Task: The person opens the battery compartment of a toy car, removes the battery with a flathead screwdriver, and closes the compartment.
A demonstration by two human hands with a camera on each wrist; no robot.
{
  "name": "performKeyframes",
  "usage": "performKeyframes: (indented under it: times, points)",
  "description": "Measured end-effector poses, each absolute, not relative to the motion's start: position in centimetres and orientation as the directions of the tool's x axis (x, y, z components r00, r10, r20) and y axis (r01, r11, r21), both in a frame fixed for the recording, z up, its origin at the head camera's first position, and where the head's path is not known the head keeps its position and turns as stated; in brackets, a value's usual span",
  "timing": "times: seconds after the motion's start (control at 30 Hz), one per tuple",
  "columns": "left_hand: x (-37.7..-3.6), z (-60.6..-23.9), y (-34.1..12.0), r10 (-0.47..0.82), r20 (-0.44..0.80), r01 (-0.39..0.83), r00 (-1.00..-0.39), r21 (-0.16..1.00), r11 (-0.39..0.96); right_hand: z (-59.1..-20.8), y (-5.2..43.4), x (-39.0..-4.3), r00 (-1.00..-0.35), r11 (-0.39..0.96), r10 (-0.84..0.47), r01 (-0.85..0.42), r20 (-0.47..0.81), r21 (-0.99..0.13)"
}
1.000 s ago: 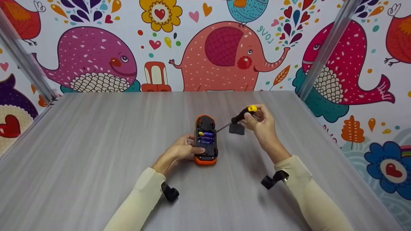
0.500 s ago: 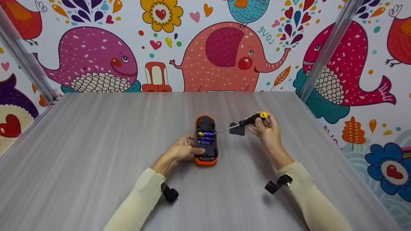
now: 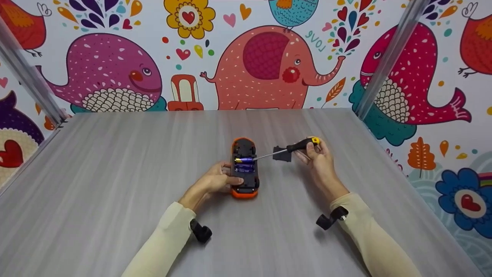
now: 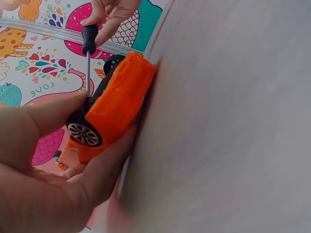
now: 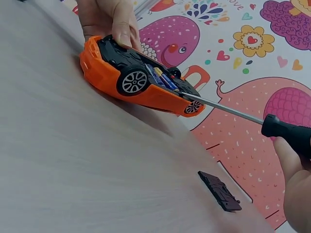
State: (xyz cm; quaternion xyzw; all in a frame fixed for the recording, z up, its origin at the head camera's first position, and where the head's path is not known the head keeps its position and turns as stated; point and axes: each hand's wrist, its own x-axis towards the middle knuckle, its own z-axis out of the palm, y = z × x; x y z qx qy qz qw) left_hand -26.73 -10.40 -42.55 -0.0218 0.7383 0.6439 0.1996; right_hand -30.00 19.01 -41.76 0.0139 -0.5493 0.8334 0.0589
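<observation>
An orange toy car point(image 3: 245, 186) lies upside down on the table, its black underside facing up. In its uncovered battery compartment sit several purple batteries point(image 3: 244, 168), one with a yellow end. My left hand point(image 3: 213, 180) grips the car's left side, thumb on the underside and fingers beneath, as the left wrist view shows. My right hand point(image 3: 321, 159) holds a screwdriver point(image 3: 301, 145) by its black and yellow handle. The screwdriver's metal shaft point(image 5: 233, 111) slants down to the car, its tip at the right edge of the compartment, by the end of the uppermost battery.
A small black battery cover point(image 3: 282, 154) lies on the grey table point(image 3: 127, 184) right of the car, below the screwdriver shaft. A wall with printed cartoon animals point(image 3: 265, 69) stands behind the table's far edge. Both wrists carry black camera mounts.
My right hand has moved right and a little nearer, and the screwdriver has tilted flatter, its tip shifting to the uppermost battery's end. My left hand still holds the car in place.
</observation>
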Motion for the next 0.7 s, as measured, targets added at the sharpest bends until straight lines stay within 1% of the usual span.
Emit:
performKeyframes:
  times: [0.13,0.27,0.43,0.53,0.7]
  points:
    - [-26.6,-42.4,-10.3,0.221,-0.332,-0.294,-0.917,0.937,0.186,-41.6,18.5,-30.0,-0.996,-0.390,0.062,-0.083,0.063,-0.917]
    - [-26.5,-42.2,-10.1,0.216,-0.336,-0.299,-0.917,0.936,0.187,-41.1,18.4,-29.8,-0.996,-0.360,0.042,-0.094,0.085,-0.928]
    - [-26.5,-42.3,-10.0,0.220,-0.329,-0.293,-0.919,0.939,0.180,-40.5,18.5,-29.6,-0.995,-0.335,0.045,-0.097,0.087,-0.937]
    - [-26.6,-42.4,-10.2,0.238,-0.328,-0.302,-0.914,0.943,0.138,-40.1,18.7,-29.5,-0.995,-0.328,0.050,-0.094,0.082,-0.940]
    - [-26.8,-42.5,-10.4,0.272,-0.350,-0.350,-0.896,0.936,0.051,-39.0,19.5,-29.6,-0.994,-0.362,0.076,-0.105,0.084,-0.926]
